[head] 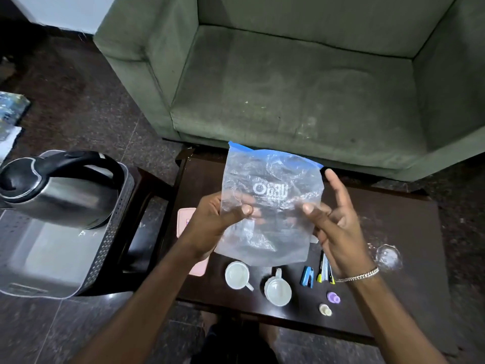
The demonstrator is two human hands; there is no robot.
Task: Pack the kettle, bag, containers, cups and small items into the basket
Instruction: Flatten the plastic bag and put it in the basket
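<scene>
So far, only one big thing looked packed. On the left, the shiny kettle (56, 190) with its black handle sat inside the grey basket (105, 248), which rested on a dark stool next to the tabletop (409, 227). Much of the basket floor was bare, so there seemed to be lots of room.

Next to the basket, a pink flat thing (185, 222) lay on the tabletop, half hidden under the left arm. I could not tell what it was.

In the middle, the left hand (212, 222) held up a clear plastic bag (270, 203) with a blue zip strip on top. Its fingers (245, 210) were pinched closed on the left side of the bag, thumb in front. The bag hung above the tabletop and looked empty.

The right hand (333, 219) was just beside the bag's right side. Its fingers were spread wide open, and only the thumb seemed to touch the plastic. It gripped nothing.

Below the bag, two white cups (237, 275) stood on the tabletop. To their right lay a small blue stapler (307, 276), some pens (325, 269), a purple piece (333, 297) and a cream piece (325, 310). Farther right lay something clear (388, 257).

So the bag, cups and little things were still left to pack.
</scene>
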